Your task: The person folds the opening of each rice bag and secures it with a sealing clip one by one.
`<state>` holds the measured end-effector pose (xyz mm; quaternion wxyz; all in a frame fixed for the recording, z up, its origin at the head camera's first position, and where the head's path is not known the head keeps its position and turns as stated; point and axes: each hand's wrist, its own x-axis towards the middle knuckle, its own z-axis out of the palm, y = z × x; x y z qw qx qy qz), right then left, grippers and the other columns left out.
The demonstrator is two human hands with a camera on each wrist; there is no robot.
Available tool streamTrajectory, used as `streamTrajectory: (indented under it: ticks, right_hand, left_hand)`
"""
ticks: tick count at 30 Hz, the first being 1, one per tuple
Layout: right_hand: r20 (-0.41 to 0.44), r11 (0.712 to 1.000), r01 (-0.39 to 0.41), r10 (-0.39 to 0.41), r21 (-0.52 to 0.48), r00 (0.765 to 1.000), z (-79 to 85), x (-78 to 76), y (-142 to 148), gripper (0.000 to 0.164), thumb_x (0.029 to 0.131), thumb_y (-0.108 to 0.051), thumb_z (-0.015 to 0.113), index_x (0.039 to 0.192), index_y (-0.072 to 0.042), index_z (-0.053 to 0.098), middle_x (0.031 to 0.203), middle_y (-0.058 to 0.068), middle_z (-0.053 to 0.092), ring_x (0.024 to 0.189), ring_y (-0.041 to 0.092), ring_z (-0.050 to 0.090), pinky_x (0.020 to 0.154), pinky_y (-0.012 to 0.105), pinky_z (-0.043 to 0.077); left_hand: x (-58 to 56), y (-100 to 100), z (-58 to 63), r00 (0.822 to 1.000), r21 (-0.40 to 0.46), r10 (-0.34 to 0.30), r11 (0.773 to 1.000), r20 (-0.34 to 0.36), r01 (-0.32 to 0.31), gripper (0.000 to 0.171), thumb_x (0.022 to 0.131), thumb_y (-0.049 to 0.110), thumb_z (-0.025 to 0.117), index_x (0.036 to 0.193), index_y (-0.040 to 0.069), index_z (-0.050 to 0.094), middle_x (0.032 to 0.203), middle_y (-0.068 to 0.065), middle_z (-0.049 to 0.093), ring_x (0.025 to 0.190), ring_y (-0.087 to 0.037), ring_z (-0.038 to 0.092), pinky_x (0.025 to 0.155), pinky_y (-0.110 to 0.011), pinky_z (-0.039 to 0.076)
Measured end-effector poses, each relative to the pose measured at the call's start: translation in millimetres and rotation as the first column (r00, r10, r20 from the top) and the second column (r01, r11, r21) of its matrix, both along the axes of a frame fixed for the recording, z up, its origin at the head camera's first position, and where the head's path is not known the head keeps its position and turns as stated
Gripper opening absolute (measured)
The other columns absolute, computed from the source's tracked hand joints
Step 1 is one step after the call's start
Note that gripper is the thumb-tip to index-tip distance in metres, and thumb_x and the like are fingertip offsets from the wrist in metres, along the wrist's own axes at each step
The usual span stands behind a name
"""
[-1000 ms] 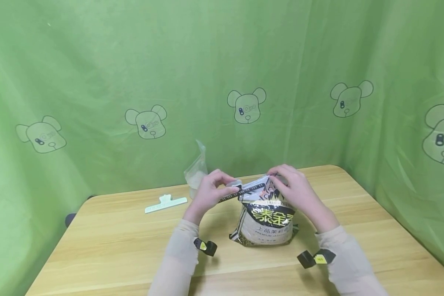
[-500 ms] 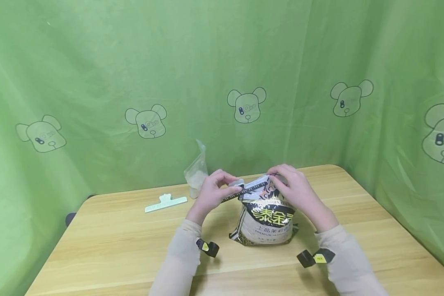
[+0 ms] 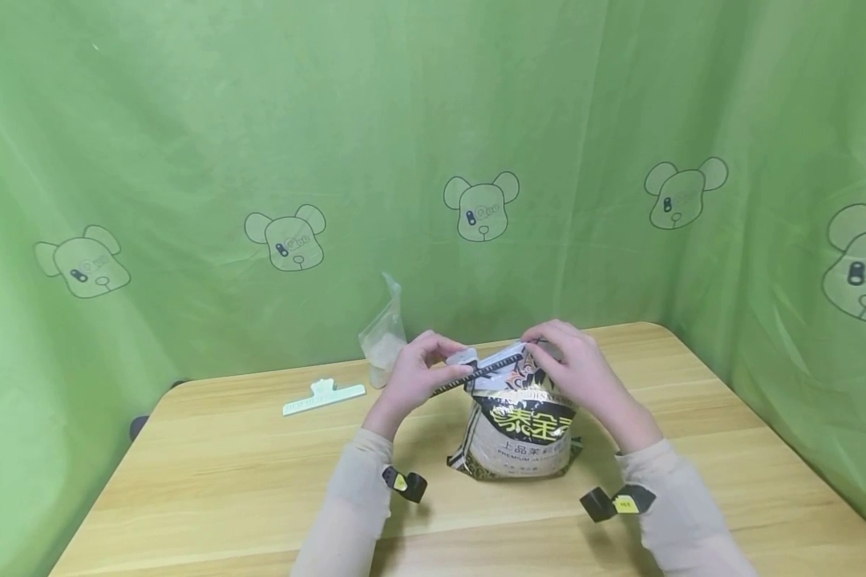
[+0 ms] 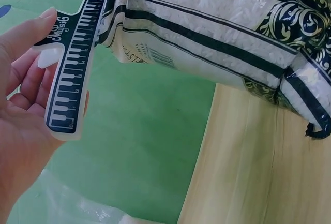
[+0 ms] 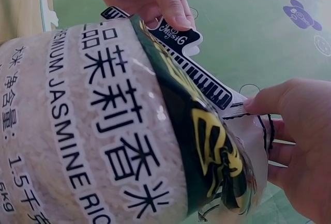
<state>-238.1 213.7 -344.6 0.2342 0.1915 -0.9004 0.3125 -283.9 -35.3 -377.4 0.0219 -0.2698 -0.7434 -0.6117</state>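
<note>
A bag of jasmine rice point(image 3: 527, 441) stands upright on the table, its gold-and-black printed front facing me. My left hand point(image 3: 413, 378) pinches the handle of a black bag clip point(image 4: 72, 74) with a piano-key pattern. The clip's long bar lies across the folded top of the bag, and its left end sticks out past the bag's side in the left wrist view. At the bag's upper right corner, my right hand point(image 3: 584, 375) pinches the folded plastic between thumb and fingers. The right wrist view shows that thumb point(image 5: 266, 99) right beside the clip's end.
A pale green bag clip point(image 3: 323, 396) lies on the wooden table point(image 3: 224, 473) to the left. Behind my left hand stands a clear plastic bag point(image 3: 386, 340) with white contents. Green curtain point(image 3: 375, 120) hangs around the back and sides.
My left hand has shifted slightly right with the piano-key clip, sliding it farther along the bag's top. In the last half second both hands have stayed nearly still.
</note>
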Motion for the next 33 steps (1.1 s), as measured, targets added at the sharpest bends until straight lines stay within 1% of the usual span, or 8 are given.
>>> streamTrajectory:
  ticks: [5, 9, 11, 16, 20, 26, 30, 33]
  right_hand:
    - [0.015, 1.0, -0.008, 0.008, -0.013, 1.0, 0.8, -0.6, 3, 0.016, 0.094, -0.012, 0.061, 0.108, -0.005, 0.067, 0.11, 0.015, 0.068, 0.105, 0.035, 0.063, 0.095, 0.058, 0.049]
    - [0.033, 1.0, -0.006, 0.007, -0.028, 0.999, 1.8, -1.4, 9, 0.019, 0.095, -0.015, 0.061, 0.11, -0.006, 0.066, 0.112, 0.015, 0.068, 0.107, 0.035, 0.062, 0.097, 0.06, 0.047]
    - [0.042, 0.999, -0.003, 0.004, -0.035, 0.999, 2.7, -1.3, 12, 0.02, 0.095, -0.018, 0.061, 0.111, -0.006, 0.066, 0.113, 0.015, 0.068, 0.107, 0.035, 0.062, 0.097, 0.06, 0.047]
    - [0.045, 0.999, 0.009, -0.007, -0.033, 0.999, 6.7, 0.3, 20, 0.022, 0.095, -0.02, 0.062, 0.112, -0.006, 0.066, 0.114, 0.016, 0.068, 0.108, 0.036, 0.061, 0.096, 0.062, 0.046]
    - [0.056, 1.0, 0.013, -0.012, -0.021, 0.998, 9.1, 1.4, 25, 0.024, 0.094, -0.021, 0.064, 0.113, -0.006, 0.066, 0.115, 0.017, 0.067, 0.11, 0.037, 0.06, 0.096, 0.063, 0.045]
    - [0.089, 1.0, 0.019, -0.02, 0.008, 0.996, 8.6, 0.4, 32, 0.027, 0.095, -0.019, 0.063, 0.118, -0.005, 0.065, 0.12, 0.019, 0.066, 0.113, 0.04, 0.059, 0.098, 0.064, 0.044]
    - [0.082, 1.0, 0.026, -0.027, 0.014, 0.996, 8.6, 0.2, 35, 0.026, 0.095, -0.017, 0.062, 0.117, -0.005, 0.065, 0.119, 0.02, 0.066, 0.113, 0.041, 0.059, 0.098, 0.065, 0.044]
    - [0.073, 0.999, 0.029, -0.031, 0.016, 0.997, 9.3, 0.0, 35, 0.024, 0.094, -0.015, 0.062, 0.115, -0.004, 0.066, 0.118, 0.02, 0.067, 0.112, 0.042, 0.06, 0.098, 0.064, 0.044]
  left_hand:
    - [0.1, -2, 2.6, 1.0, -0.049, 0.004, 0.999, -0.005, -0.004, 0.032, 0.078, 0.015, 0.081, 0.108, 0.008, 0.07, 0.099, -0.006, 0.059, 0.098, -0.015, 0.065, 0.095, -0.039, 0.054]
    - [1.0, -5, 7.3, 1.0, -0.107, -0.012, 0.994, -0.004, 0.012, 0.034, 0.079, 0.019, 0.08, 0.111, 0.01, 0.07, 0.099, -0.006, 0.06, 0.093, -0.013, 0.064, 0.087, -0.032, 0.057]
    - [1.5, -7, 9.6, 1.0, -0.137, -0.024, 0.99, -0.001, 0.023, 0.035, 0.08, 0.021, 0.079, 0.113, 0.011, 0.069, 0.101, -0.006, 0.062, 0.093, -0.013, 0.065, 0.086, -0.03, 0.056]
    - [1.4, -15, 13.7, 0.999, -0.19, -0.045, 0.981, -0.006, 0.043, 0.036, 0.082, 0.022, 0.078, 0.115, 0.01, 0.069, 0.106, -0.008, 0.067, 0.098, -0.017, 0.066, 0.094, -0.036, 0.054]
    - [0.3, -21, 14.7, 0.999, -0.237, -0.041, 0.971, -0.032, 0.032, 0.036, 0.082, 0.021, 0.078, 0.114, 0.008, 0.069, 0.105, -0.009, 0.069, 0.099, -0.019, 0.067, 0.096, -0.039, 0.054]
    - [1.6, -26, 18.0, 0.999, -0.316, -0.037, 0.948, -0.027, 0.026, 0.037, 0.082, 0.024, 0.077, 0.114, 0.009, 0.069, 0.101, -0.005, 0.071, 0.098, -0.017, 0.067, 0.09, -0.031, 0.055]
    - [2.1, -25, 18.8, 0.998, -0.363, -0.045, 0.931, -0.044, 0.026, 0.038, 0.085, 0.028, 0.074, 0.116, 0.008, 0.068, 0.1, -0.005, 0.071, 0.093, -0.017, 0.068, 0.084, -0.027, 0.056]
    - [1.3, -24, 17.6, 0.998, -0.374, -0.043, 0.927, -0.056, 0.019, 0.036, 0.087, 0.028, 0.073, 0.116, 0.008, 0.068, 0.099, -0.005, 0.071, 0.09, -0.017, 0.068, 0.083, -0.026, 0.056]
